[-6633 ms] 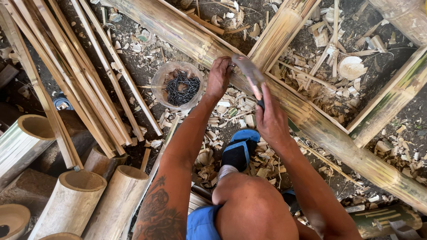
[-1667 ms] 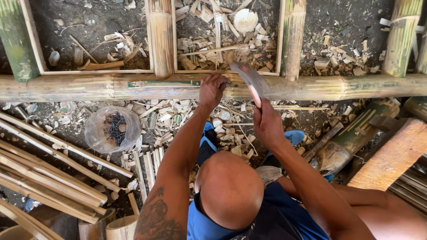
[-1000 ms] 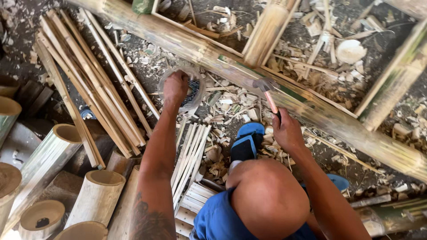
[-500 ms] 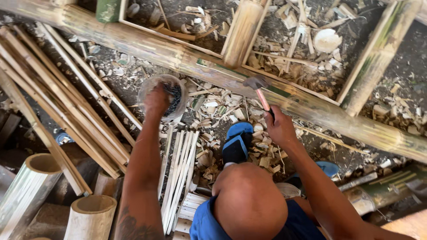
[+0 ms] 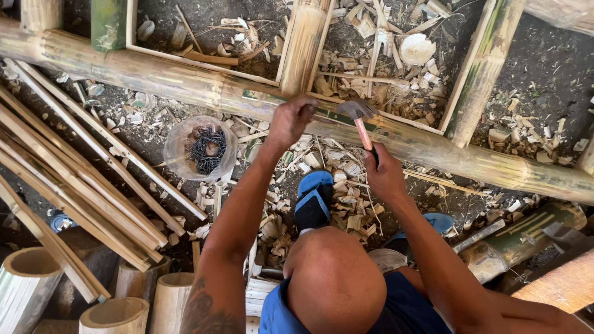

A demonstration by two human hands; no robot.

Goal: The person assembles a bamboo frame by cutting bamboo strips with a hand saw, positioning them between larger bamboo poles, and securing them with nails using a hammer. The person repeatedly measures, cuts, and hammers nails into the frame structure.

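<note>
Bamboo pole (image 5: 185,80), the long fat one, runs across the whole view from upper left down to the right edge, round and yellowish with green streaks and a scuffed skin. Three shorter bamboo uprights butt into it from above: a green stub (image 5: 108,25), a pale ribbed one in the middle (image 5: 303,43) and a greenish one on the right (image 5: 486,68). Off to the left lies a bundle of split bamboo slats (image 5: 80,179), too many overlapping to count, all thin, flat and straw-coloured. Bottom left there are about four cut bamboo tubes (image 5: 28,284), hollow with thick pale walls. Shavings and chips (image 5: 346,210) litter the dark dirt everywhere. One clear round plastic tub (image 5: 199,148) sits just below the pole, holding a heap of dark nails (image 5: 207,150). Two blue sandals, one (image 5: 312,198) plainly visible, the other (image 5: 433,222) mostly hidden by the arm. Right hand (image 5: 385,176) is wrapped tight around the reddish handle of one hammer (image 5: 362,124), its grey metal head right over the pole. Left hand (image 5: 291,120) rests against the pole beside the hammer head, fingers curled in and pinched; can't tell what's between them.
</note>
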